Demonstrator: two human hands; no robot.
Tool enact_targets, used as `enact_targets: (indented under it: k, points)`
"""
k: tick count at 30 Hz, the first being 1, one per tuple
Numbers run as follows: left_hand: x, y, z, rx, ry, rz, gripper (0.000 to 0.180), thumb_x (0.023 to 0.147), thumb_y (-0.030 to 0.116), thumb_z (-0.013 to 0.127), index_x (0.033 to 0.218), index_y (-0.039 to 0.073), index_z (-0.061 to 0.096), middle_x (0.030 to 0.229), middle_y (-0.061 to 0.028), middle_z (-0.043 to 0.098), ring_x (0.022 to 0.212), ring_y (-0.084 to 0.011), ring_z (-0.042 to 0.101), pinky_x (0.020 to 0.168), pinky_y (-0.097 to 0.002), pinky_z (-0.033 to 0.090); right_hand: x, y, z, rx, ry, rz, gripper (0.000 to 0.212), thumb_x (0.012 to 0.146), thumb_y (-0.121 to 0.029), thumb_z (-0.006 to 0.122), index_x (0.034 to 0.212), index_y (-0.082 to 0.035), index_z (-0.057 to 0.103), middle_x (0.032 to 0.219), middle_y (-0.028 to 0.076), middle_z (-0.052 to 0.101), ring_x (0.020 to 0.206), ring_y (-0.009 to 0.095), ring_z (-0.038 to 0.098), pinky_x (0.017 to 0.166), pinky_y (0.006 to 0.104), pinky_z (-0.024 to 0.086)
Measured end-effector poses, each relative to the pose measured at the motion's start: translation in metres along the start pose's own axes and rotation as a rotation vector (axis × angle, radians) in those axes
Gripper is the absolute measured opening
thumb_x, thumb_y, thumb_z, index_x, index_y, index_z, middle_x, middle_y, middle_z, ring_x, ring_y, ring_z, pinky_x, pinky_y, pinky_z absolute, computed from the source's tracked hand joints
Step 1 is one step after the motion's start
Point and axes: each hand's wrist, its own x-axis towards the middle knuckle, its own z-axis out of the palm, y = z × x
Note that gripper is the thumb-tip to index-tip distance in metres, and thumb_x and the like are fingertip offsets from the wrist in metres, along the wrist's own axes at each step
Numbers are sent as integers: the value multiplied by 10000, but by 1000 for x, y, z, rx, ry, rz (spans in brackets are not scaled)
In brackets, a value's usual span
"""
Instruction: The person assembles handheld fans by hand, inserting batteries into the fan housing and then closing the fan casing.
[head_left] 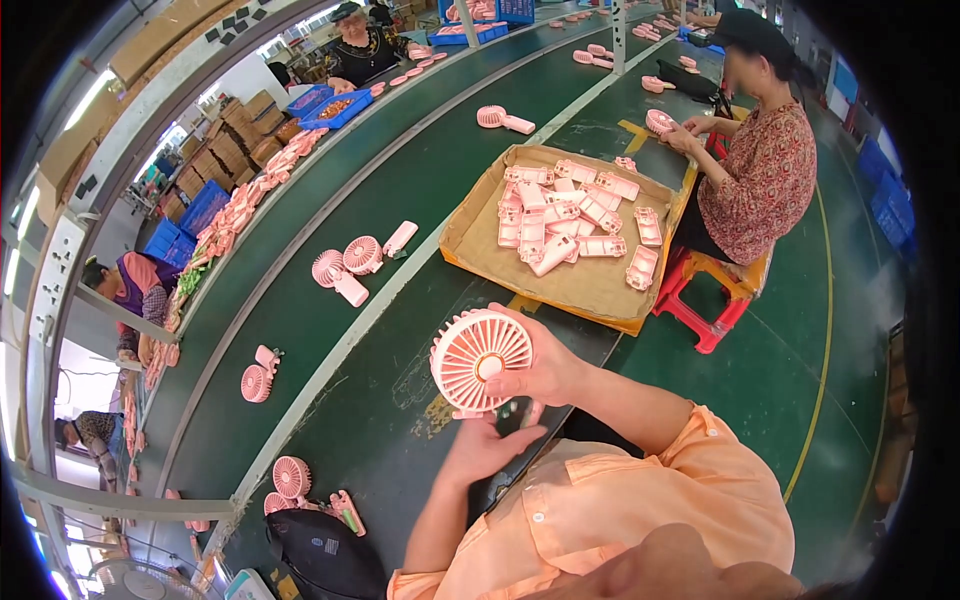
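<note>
A round pink handheld fan [460, 352] with a slatted grille is raised over the bench in front of me. My right hand [540, 362] grips its right side, fingers behind the rim and thumb across the front near the hub. Just below, my left hand [478, 452] is at the fan's lower edge with its thumb out to the right; its other fingers are partly hidden there. Between the hands a small dark green part shows, too small to name. Beyond the fan, a shallow cardboard tray [470, 235] holds a pile of pink handle shells [560, 210].
A green conveyor belt [310, 310] runs along the left, carrying pink fans [360, 256]. At lower left lie a black bag [325, 555] and more fans [291, 478]. A co-worker [760, 140] sits at far right on a red stool [700, 305]; other people work across the belt.
</note>
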Motion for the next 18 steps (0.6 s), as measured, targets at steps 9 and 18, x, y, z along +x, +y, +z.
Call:
enact_targets:
  k: [9, 18]
  points:
    - [-7, -14, 18, -623, -76, 143, 389, 952, 331, 521, 1126, -17, 510, 987, -87, 560, 776, -150, 545, 678, -279, 477, 4, -30, 5, 469, -46, -19, 645, 816, -243, 735, 1337, -86, 391, 1209, 91, 552, 1107, 244, 577, 938, 464, 504]
    - [-18, -37, 19, -994, 223, -45, 218, 943, 274, 583, 1072, 126, 488, 818, -28, 533, 675, -134, 537, 557, -263, 473, -14, -6, -12, 513, 97, 117, 541, 925, -385, 568, 1354, -94, 411, 1306, 84, 516, 1100, 282, 582, 882, 494, 523]
